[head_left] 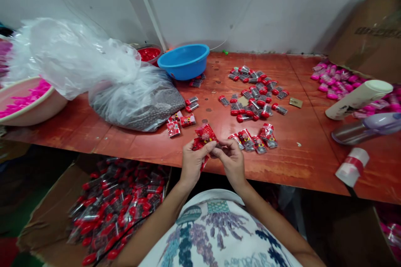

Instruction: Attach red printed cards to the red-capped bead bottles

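table: a glossy red-brown table (307, 162) spans the middle of the frame, with thin seams toward the right and dark round marks near the centre.
room: a pale wall (206, 4) fills the top, with a white pipe (148, 8) slanting down it left of centre.
red packet: the red packet (206, 132) is at the centre of the frame, in the hands over the table's near edge; its long axis runs roughly up and down the frame, one end toward the wall, the other toward the person; fingers cover its middle.
left hand: the left hand (194, 159) pinches the packet, thumb on top, fingers closed narrow.
right hand: the right hand (232, 157) meets it thumb to thumb, fingers curled in narrow at the packet's right side; whether it grips anything separate, i cannot tell.
tabletop goods: red-capped containers (255, 106) lie scattered right of centre, filled packets (247, 139) just below them.
left side: a clear plastic bag (134, 100) of dark pellets slumps beside a blue basin (184, 62).
lower left: a cardboard box (46, 225) holds more red-capped containers.
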`<action>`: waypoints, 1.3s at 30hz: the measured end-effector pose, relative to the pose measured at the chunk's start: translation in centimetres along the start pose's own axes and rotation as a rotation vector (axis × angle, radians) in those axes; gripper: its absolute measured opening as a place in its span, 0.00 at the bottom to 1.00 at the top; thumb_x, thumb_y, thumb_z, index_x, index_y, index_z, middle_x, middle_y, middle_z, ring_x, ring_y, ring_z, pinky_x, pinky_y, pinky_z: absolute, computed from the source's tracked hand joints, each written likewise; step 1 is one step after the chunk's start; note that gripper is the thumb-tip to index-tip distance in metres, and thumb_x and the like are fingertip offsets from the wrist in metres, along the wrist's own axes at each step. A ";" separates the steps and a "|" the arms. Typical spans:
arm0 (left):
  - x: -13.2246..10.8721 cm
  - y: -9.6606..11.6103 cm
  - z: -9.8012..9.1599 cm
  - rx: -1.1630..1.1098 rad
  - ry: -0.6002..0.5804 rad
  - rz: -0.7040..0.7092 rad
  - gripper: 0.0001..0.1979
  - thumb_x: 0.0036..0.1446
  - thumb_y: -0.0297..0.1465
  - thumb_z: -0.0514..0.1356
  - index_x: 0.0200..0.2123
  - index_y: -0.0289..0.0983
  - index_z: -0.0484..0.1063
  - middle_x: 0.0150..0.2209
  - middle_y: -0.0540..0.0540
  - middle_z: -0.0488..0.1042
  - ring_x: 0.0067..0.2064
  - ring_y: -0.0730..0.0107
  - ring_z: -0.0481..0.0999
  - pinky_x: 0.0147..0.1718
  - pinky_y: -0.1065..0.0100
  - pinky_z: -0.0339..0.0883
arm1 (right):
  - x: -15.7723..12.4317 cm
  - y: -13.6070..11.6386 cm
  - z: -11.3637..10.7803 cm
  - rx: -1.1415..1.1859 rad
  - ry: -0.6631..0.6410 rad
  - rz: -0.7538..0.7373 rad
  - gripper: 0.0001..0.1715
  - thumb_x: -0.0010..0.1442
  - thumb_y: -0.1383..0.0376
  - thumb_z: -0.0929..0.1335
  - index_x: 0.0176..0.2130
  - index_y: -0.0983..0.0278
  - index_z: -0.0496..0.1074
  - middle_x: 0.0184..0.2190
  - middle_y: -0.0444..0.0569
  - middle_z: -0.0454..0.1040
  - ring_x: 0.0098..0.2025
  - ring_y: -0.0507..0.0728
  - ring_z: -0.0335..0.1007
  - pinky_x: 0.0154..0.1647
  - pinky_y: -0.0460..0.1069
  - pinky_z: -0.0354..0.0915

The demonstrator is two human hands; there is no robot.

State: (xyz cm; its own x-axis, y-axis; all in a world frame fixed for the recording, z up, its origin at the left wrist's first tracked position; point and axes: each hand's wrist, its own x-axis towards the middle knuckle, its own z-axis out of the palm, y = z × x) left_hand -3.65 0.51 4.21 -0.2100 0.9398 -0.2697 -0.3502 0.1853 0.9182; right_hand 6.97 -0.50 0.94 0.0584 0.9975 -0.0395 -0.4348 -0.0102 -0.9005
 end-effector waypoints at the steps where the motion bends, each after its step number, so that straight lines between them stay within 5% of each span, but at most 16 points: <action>1: 0.2 0.0 -0.2 -0.001 0.005 -0.014 0.13 0.41 0.33 0.70 0.21 0.34 0.69 0.14 0.56 0.63 0.15 0.83 0.57 0.14 0.77 0.50 | 0.0 -0.1 0.0 -0.008 -0.007 0.008 0.13 0.52 0.66 0.73 0.39 0.60 0.71 0.31 0.40 0.76 0.30 0.51 0.74 0.32 0.46 0.73; 6: 0.5 -0.1 -0.9 -0.026 -0.010 -0.078 0.17 0.41 0.34 0.70 0.19 0.34 0.64 0.12 0.57 0.59 0.14 0.84 0.53 0.12 0.78 0.43 | -0.1 -0.6 -0.1 -0.056 -0.075 0.048 0.20 0.51 0.64 0.73 0.45 0.59 0.73 0.37 0.44 0.77 0.37 0.53 0.74 0.37 0.48 0.74; 23: -1.3 -0.4 1.0 -0.026 0.044 -0.067 0.18 0.41 0.38 0.70 0.18 0.35 0.64 0.11 0.57 0.59 0.13 0.83 0.54 0.11 0.77 0.46 | 0.4 -0.1 -0.5 0.071 0.001 0.133 0.18 0.52 0.61 0.73 0.44 0.58 0.74 0.35 0.43 0.76 0.29 0.51 0.73 0.32 0.48 0.73; 31: -0.6 0.5 0.5 -0.018 0.141 0.067 0.18 0.37 0.35 0.71 0.18 0.35 0.63 0.13 0.58 0.58 0.14 0.83 0.53 0.12 0.76 0.47 | 0.0 0.3 -0.2 0.054 -0.024 0.137 0.20 0.53 0.61 0.72 0.47 0.59 0.73 0.36 0.44 0.76 0.28 0.50 0.72 0.32 0.48 0.73; 39: -0.9 -0.3 0.6 0.036 0.135 0.201 0.12 0.38 0.29 0.70 0.30 0.34 0.76 0.24 0.52 0.73 0.23 0.78 0.67 0.22 0.75 0.64 | -0.8 1.0 0.7 0.048 0.051 0.073 0.18 0.54 0.62 0.71 0.46 0.57 0.73 0.37 0.43 0.74 0.31 0.50 0.72 0.34 0.48 0.73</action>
State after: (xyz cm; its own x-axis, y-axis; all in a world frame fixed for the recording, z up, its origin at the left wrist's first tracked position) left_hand -2.80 -0.20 4.40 -0.3935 0.9121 -0.1146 -0.2565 0.0108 0.9665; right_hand 5.89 -1.31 0.41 0.0706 0.9893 -0.1274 -0.4819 -0.0780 -0.8727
